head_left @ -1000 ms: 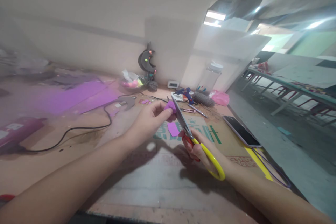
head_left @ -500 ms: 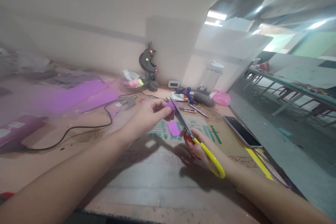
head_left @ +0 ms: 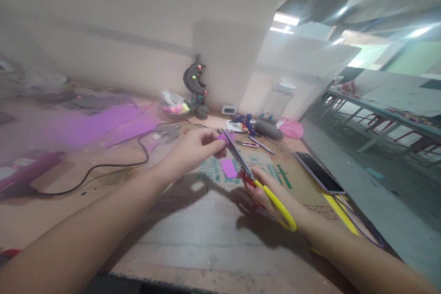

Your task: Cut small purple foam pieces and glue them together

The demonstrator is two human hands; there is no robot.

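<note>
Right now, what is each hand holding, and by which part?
The left hand pinches a small purple piece by its left side; the right hand holds the scissors by their red and yellow handles.

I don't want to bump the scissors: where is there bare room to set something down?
A broad bare patch is the near tabletop, bounded by left forearm, right forearm and front edge. It is crowded beyond the scissors: glue gun, utility knife, pen and gray yarn lie close together.
</note>
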